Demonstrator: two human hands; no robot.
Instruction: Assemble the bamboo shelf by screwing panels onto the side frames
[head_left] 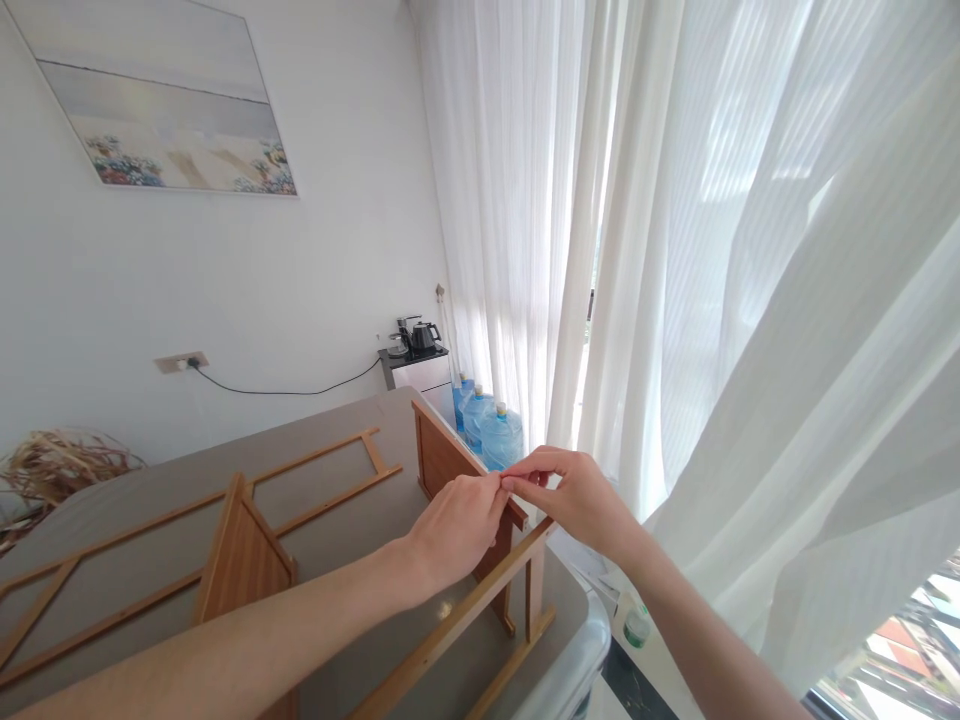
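Observation:
My left hand and my right hand meet fingertip to fingertip above the top edge of an upright brown wooden panel. Both hands are pinched; whatever they hold between the fingertips is too small to make out. The panel belongs to a bamboo rack frame lying on a grey table. A second upright panel stands to the left of my left forearm. A long bamboo rail runs under my hands toward the table's near edge.
Three blue water jugs stand on the floor beyond the table, next to a small cabinet with a black kettle. White curtains hang on the right. A cable runs from a wall socket. Dried plants lie at the far left.

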